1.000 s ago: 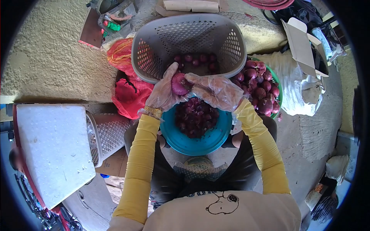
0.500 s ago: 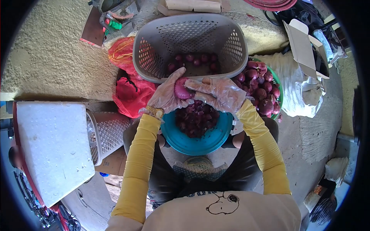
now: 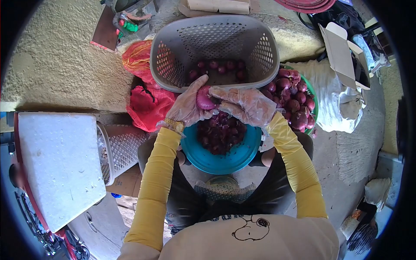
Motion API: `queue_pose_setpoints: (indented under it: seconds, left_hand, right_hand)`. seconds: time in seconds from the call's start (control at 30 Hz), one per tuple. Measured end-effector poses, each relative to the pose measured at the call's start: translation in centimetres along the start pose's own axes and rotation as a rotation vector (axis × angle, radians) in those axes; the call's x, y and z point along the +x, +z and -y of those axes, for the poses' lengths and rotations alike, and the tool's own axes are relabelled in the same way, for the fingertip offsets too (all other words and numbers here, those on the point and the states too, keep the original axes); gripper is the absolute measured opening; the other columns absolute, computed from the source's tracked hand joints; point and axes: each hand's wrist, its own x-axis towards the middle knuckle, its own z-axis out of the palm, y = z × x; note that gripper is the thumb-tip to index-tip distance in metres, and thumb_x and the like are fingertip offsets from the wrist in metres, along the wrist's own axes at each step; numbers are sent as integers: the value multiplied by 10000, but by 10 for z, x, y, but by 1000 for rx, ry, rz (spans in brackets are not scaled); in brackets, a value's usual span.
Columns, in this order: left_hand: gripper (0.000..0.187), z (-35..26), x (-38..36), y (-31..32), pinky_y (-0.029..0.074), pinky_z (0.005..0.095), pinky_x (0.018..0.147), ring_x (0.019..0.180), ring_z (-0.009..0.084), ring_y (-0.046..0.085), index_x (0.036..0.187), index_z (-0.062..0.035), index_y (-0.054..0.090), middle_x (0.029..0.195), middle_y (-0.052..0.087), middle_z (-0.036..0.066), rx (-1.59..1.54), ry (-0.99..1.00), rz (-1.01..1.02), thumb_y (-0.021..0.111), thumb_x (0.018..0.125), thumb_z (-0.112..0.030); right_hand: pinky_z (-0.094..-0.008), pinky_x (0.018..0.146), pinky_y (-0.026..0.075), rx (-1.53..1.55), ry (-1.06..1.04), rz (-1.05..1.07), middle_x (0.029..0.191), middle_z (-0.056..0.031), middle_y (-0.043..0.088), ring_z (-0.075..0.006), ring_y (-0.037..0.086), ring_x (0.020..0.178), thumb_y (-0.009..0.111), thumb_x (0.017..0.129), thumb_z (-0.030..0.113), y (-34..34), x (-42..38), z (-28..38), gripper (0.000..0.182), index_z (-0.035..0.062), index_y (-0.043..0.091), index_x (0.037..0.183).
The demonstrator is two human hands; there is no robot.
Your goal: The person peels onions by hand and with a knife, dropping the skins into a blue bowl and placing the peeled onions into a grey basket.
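A red onion (image 3: 204, 99) is held between my hands, above the far part of a blue basin (image 3: 216, 164) that has onion skins in it. My left hand (image 3: 189, 103), in a clear plastic glove, grips the onion from the left. From the right, my right hand (image 3: 248, 105), also gloved, has its thumb and fingers pressed together at the onion's edge; a small dark bit shows by the fingertips. Beyond my hands stands a grey-brown perforated basket (image 3: 212, 31) with several onions at its bottom. To the right, a green basin (image 3: 315, 104) is heaped with onions.
Red mesh bags (image 3: 149, 106) lie left of the basket. A white foam lid (image 3: 60, 164) and a lighter basket (image 3: 123, 147) stand at the left. On the right are a white sack (image 3: 342, 104) and an open cardboard box (image 3: 340, 56).
My right fingers have shifted slightly at the onion's right edge, and a dark bit now shows there. The onion stays in my left hand.
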Motion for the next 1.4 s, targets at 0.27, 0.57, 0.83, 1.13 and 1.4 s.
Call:
queue_pose_setpoints:
  seconds: [0.27,0.57,0.83,1.13,1.4]
  left_hand:
    - [444,1,0,-1,646,376,497,632,313,703,1141,-5,582,904,691,132,18,14,-34,597,1018,-432]
    - [392,3,-3,1,652,391,522,693,320,713,1184,-72,559,955,670,123,112,-7,-71,644,998,-407]
    - [421,4,-5,7,647,367,532,752,296,727,1245,-85,557,1018,683,140,143,52,-45,617,1010,-430]
    - [412,1,-9,7,652,440,785,996,303,708,1273,-43,562,1230,652,182,63,152,10,595,1032,-374]
    - [497,5,1,6,630,407,852,1011,265,674,1339,-1,517,1215,649,151,77,276,7,607,1029,-378]
  right_hand:
    - [-429,929,558,5,-62,-2,1318,-177,652,-405,655,1130,644,995,211,2,0,-7,472,177,547,1456]
    - [-460,710,523,-111,1,155,897,-146,631,-381,632,775,652,985,181,-12,-2,1,497,220,542,1468]
    - [-352,676,551,108,-109,-199,1023,-115,708,-235,663,750,631,1020,213,14,0,-18,417,109,576,1420]
    - [-267,644,466,1071,412,90,868,-1,566,-76,473,715,508,1090,345,1,-2,-11,338,32,615,1159]
    - [-356,719,504,381,417,-30,853,-93,613,-230,578,762,537,1066,367,-8,0,1,360,12,601,1073]
